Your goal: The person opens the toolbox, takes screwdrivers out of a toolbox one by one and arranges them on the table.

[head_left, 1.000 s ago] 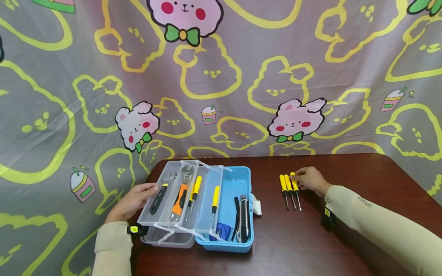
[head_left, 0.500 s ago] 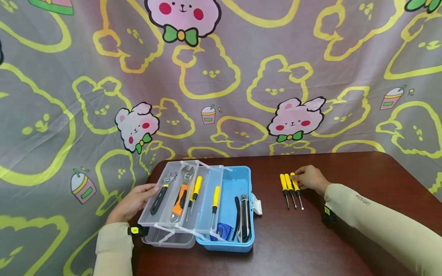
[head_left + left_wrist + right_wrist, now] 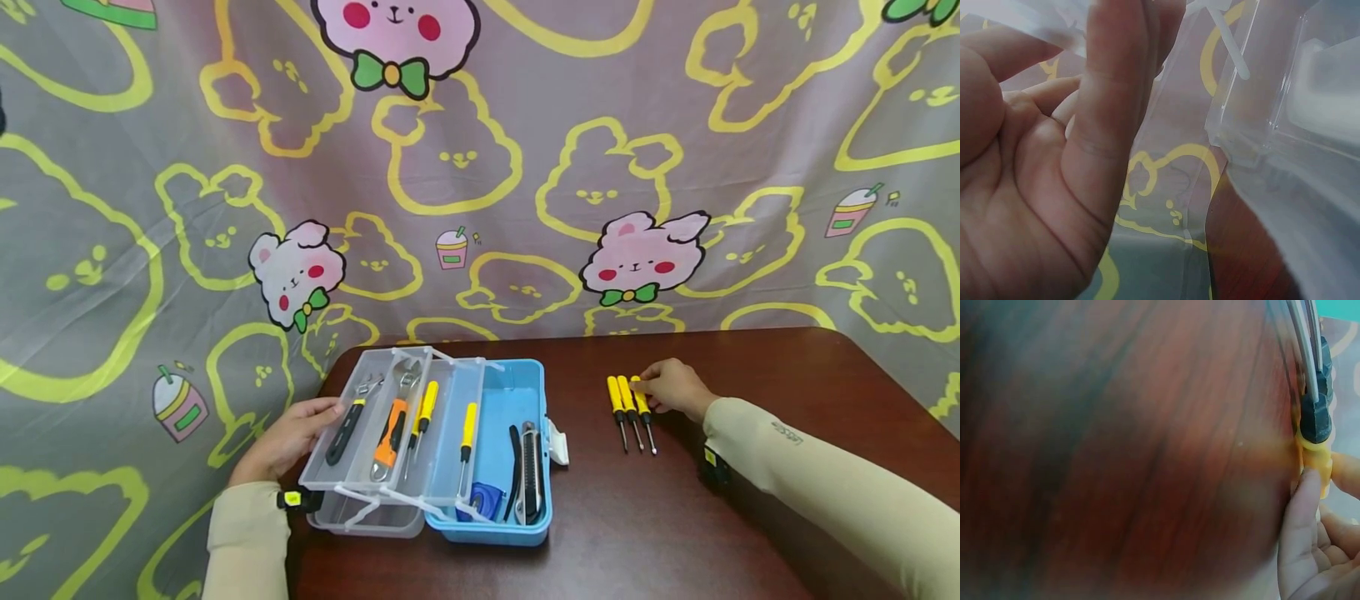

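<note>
CAUTION: The right hand (image 3: 675,388) is holding the right screwdriver (image 3: 642,402) by the far part of its yellow handle; the middle screwdriver (image 3: 628,398) and the left screwdriver (image 3: 617,398) are lying just beside it on the desk (image 3: 637,525). With the handles sitting this close, a lift could be disturbing the neighbours, the likely cause being fingertips catching more than one handle. Whether the right grip is also touching the middle handle, the views are not showing clearly. As the hold is bearing on one end, the shaft could be swinging down and twisting the tool loose.

CAUTION: The upper tray (image 3: 330,485) is standing out to the left of the blue toolbox (image 3: 517,383) and is carrying the black-handled wrench (image 3: 347,433) and the orange-handled wrench (image 3: 390,442). Uneven pressure from the left hand (image 3: 288,437) could be tilting it and sliding the wrenches.

Hand pose: The right forearm is slanting in from the near right, its thumb and finger pinching together on the screwdriver handle. The left forearm is rising from the near left, its grip clamping the tray's left edge.
</note>
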A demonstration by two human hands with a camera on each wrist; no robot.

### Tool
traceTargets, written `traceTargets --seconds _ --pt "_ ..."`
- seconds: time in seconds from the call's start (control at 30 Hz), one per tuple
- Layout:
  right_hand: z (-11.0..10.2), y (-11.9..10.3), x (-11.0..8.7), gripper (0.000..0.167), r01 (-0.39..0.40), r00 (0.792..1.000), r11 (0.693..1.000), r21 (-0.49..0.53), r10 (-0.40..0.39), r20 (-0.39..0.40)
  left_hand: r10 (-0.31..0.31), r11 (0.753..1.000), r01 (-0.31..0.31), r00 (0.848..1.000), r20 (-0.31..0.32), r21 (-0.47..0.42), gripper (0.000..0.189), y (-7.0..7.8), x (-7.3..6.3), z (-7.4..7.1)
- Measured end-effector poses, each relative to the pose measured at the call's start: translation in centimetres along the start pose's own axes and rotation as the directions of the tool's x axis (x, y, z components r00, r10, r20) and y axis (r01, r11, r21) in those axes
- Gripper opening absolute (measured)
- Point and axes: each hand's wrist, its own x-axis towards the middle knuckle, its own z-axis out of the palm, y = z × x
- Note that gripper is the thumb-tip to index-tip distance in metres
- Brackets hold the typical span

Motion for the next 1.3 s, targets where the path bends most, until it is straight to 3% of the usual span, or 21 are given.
traceTargets --seconds 0.3,0.5,0.77,1.1,1.3 --pt "0.0 0.3 0.0 0.043 0.038 0.999 0.997 -0.069 -0.038 0.000 0.014 1.000 -0.014 1.000 0.005 0.003 0.060 0.0 0.1 -0.1" --pt "0.3 0.2 0.1 0.040 0.044 0.999 0.997 -0.061 -0.044 -0.008 -0.004 1.000 0.004 1.000 0.000 -0.005 0.059 -0.2 -0.1 0.0" --pt "0.0 -0.3 -0.3 0.036 0.051 0.999 0.997 -0.055 -0.052 -0.006 0.030 0.999 -0.029 0.999 0.029 -0.014 0.059 0.1 -0.2 -0.1" --pt "-1.7 -2.1 -1.1 0.029 0.081 0.997 0.993 -0.083 -0.080 0.014 0.025 1.000 -0.025 1.000 0.013 0.000 0.059 -0.1 0.0 -0.1" --pt "-2.1 -3.3 -0.2 0.030 0.122 0.992 0.987 -0.101 -0.118 0.045 0.018 1.000 -0.018 1.000 0.005 0.009 0.059 -0.3 0.0 -0.1"
